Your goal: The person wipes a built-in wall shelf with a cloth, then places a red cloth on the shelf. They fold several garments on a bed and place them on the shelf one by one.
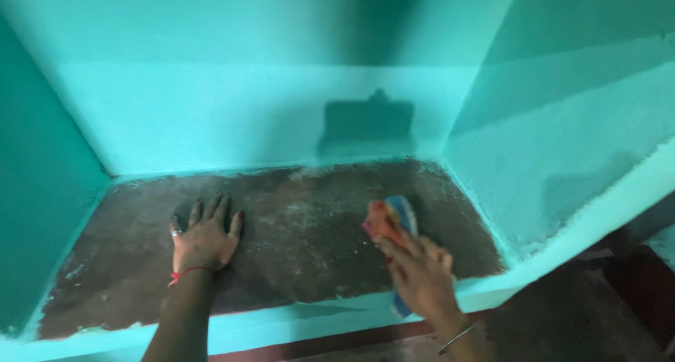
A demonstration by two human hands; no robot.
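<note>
Both hands work the dusty brown stone shelf (295, 242): left hand (204, 239) splayed flat, bracing; right hand (418, 277) gripping what looks like a multicoloured cloth (394, 218).

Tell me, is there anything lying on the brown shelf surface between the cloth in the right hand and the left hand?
Nothing visible lies between them. The right hand holds a colourful cloth on the brown shelf surface. The left hand rests flat on it. The stretch between shows only pale dusty marks and stains.
</note>
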